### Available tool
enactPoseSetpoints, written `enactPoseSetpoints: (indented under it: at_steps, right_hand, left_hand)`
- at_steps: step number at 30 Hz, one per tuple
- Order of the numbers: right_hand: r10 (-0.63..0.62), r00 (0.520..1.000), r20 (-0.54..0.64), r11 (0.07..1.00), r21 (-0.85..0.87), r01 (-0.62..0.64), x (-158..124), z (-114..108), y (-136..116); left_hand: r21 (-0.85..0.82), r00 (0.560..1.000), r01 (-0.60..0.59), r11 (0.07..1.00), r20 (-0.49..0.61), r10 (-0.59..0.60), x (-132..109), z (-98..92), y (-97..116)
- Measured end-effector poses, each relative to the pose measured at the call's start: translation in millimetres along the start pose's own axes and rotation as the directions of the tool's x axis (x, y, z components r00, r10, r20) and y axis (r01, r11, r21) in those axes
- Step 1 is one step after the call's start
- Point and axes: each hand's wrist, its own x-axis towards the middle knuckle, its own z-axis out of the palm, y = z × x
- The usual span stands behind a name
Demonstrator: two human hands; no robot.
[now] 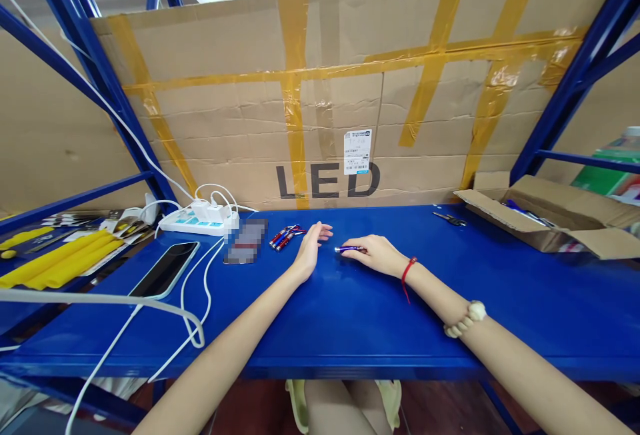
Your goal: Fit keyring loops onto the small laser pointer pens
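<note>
My right hand rests on the blue table with its fingers closed around a small purple penlight, a shiny metal tube whose silver tip sticks out to the left. Part of the tube is hidden by the fingers. My left hand is open, its fingers stretched toward the right and holding nothing. Just left of that hand lies a small cluster of red and blue metal penlights, some of it behind the fingers. A gap separates my two hands.
A phone, a power strip and loose white cables lie at left. An open cardboard box stands at right, near keys. Cardboard marked LED closes off the back; yellow rolls lie beyond the left frame.
</note>
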Motion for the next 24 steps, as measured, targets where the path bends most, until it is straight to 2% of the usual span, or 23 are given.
enactPoseSetpoints:
  at_steps: [24]
  right_hand:
    - [-0.007,1.0,-0.007,0.999,-0.04,0.007,-0.3,3.0,3.1]
  left_hand:
    - [0.043,0.999,-0.025,0.999,0.023,0.024,-1.8,2.2,-2.4]
